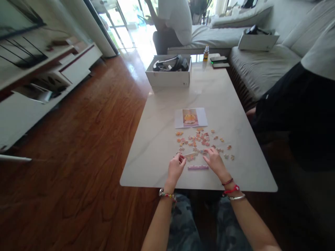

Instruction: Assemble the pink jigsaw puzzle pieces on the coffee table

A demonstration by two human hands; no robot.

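Observation:
On the white table lie many small jigsaw puzzle pieces (201, 137) in pink, orange and yellow tones, loosely spread. My left hand (176, 166) pinches the left end of a thin, pale strip (191, 154), which looks like a frame edge. My right hand (215, 161) is at the right side of the pieces, its thumb and fingers apart, with the fingertips by a few small pieces near the strip's right end. A pink-purple strip (198, 167) lies flat between my wrists and the pieces. Beyond the pieces rests a paper sheet with a printed orange picture (191, 118).
A white box (167, 79) holding a headset stands at the table's far end, with a small bottle (206, 53) and phones (219, 62) to its right. One person (175, 21) is at the far end; another (295, 94) sits on the right by the sofa (261, 66).

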